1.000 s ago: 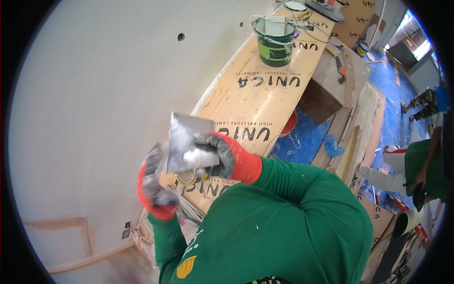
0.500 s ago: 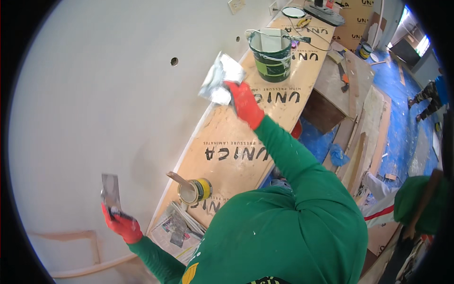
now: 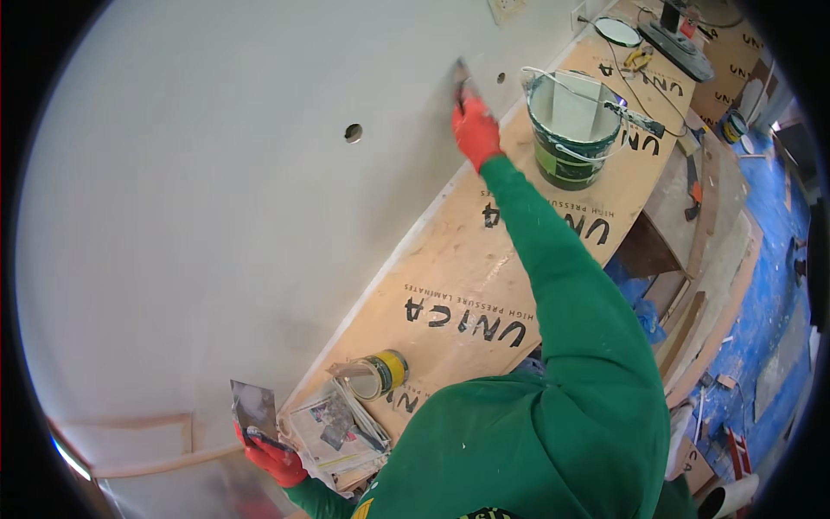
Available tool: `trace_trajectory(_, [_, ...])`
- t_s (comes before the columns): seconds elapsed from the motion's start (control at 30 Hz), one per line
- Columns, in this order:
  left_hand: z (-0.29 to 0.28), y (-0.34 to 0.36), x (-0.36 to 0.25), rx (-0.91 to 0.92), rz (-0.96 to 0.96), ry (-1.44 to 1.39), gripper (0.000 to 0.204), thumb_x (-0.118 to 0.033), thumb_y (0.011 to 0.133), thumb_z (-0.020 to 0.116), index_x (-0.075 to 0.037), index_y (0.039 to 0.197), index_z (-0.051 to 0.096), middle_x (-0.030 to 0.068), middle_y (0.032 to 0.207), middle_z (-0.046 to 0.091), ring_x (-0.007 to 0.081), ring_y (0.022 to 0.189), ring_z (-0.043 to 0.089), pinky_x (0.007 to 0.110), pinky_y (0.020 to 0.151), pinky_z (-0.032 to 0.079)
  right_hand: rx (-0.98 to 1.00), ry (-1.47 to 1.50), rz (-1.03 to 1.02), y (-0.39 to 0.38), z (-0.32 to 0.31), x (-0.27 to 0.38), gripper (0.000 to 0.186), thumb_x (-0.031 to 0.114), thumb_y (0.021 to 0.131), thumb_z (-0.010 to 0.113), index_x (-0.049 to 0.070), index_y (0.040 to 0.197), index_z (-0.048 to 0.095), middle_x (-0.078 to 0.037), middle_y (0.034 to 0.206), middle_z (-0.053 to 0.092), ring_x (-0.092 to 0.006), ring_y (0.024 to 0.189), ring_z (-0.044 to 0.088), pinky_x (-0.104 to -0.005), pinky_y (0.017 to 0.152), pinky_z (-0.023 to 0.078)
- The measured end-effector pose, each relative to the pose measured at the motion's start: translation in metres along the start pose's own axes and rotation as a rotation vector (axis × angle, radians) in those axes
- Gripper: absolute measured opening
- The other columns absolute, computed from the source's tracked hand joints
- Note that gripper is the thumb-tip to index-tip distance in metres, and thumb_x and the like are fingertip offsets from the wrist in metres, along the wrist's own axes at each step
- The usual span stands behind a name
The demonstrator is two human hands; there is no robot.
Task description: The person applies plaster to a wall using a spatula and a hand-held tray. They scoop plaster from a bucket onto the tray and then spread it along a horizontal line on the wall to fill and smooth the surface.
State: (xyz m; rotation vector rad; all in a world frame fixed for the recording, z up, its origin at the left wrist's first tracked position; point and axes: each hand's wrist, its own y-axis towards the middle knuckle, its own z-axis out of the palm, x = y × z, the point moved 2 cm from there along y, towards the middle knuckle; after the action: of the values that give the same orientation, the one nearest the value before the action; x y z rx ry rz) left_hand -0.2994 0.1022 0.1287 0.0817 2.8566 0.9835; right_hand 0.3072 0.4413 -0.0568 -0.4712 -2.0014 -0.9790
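Observation:
My right hand, in a red glove, grips a wide putty knife whose blade shows nearly edge-on at the pale wall. A small hole in the wall is close to it. Low on the left, my left hand, also red-gloved, is closed round a second wide putty knife with a whitish smear on its blade. Beside my right forearm a green bucket stands on the board-covered counter, a brush-like tool lying over its rim.
A small can with a yellow label and folded newspapers sit at the counter's near end. Pliers and a round lid lie beyond the bucket. Planks and blue sheeting cover the floor at right. A larger hole pierces the wall.
My right hand has swung from over the counter to the wall, turning its knife edge-on. My left hand is lower and further right in view. The whole view has shifted with my head.

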Motion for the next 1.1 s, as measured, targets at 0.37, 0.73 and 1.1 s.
trace_trajectory(0.37, [0.011, 0.06, -0.04, -0.083, -0.037, -0.273, 0.051, -0.027, 0.107, 0.034, 0.011, 0.14, 0.04, 0.0251, 0.141, 0.048, 0.0328, 0.128, 0.047, 0.039, 0.11, 0.032, -0.15, 0.225, 0.245, 0.069, -0.006, -0.063, 0.039, 0.023, 0.095, 0.052, 0.012, 0.131, 0.058, -0.02, 0.103, 0.068, -0.0397, 0.095, 0.064, -0.0449, 0.082, 0.051])
trace_trajectory(0.73, [0.044, 0.018, 0.044, -0.17, 0.392, 0.135, 0.042, -0.015, 0.105, 0.036, 0.006, 0.141, 0.04, 0.0271, 0.144, 0.044, 0.0417, 0.129, 0.047, 0.045, 0.109, 0.038, -0.023, 0.091, 0.038, -0.114, 0.054, 0.029, 0.041, 0.025, 0.094, 0.058, 0.005, 0.129, 0.056, -0.022, 0.108, 0.064, -0.0402, 0.097, 0.062, -0.046, 0.082, 0.05])
trace_trajectory(1.1, [0.035, 0.008, 0.026, -0.282, 0.418, 0.199, 0.048, 0.0, 0.097, 0.047, 0.006, 0.144, 0.038, 0.0258, 0.142, 0.047, 0.0425, 0.127, 0.049, 0.046, 0.107, 0.041, 0.326, 0.271, 0.166, -0.291, 0.103, 0.174, 0.044, 0.022, 0.094, 0.057, 0.003, 0.134, 0.051, -0.023, 0.11, 0.058, -0.0389, 0.093, 0.061, -0.0459, 0.08, 0.051])
